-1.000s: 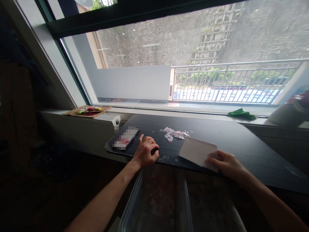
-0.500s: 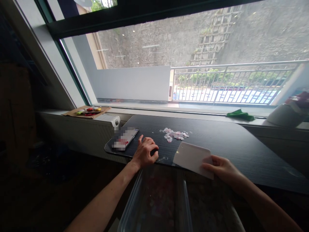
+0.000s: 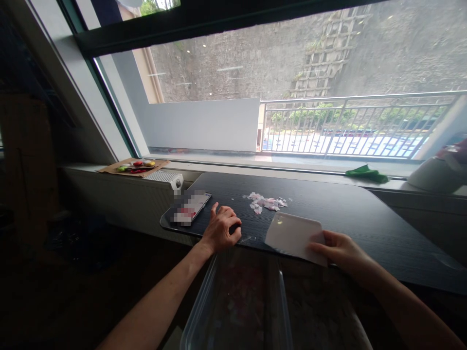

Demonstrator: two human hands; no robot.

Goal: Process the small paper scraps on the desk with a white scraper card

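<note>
My right hand pinches a thin white plastic scraper by its right end, thumb on top. The scraper has rounded corners and lies flat or nearly flat over the front edge of the dark tabletop. Just beyond it is a loose pile of small white and pinkish paper scraps. My left hand rests at the table's front edge with its fingers curled and thumb near the index finger. Whatever may be between them is hidden. Small clear bits lie beside that hand.
A phone lies left of my left hand. Below the table edge stands a clear plastic bin with scraps inside. Along the sill are cardboard with colourful items, a green cloth and a white container. A radiator stands left.
</note>
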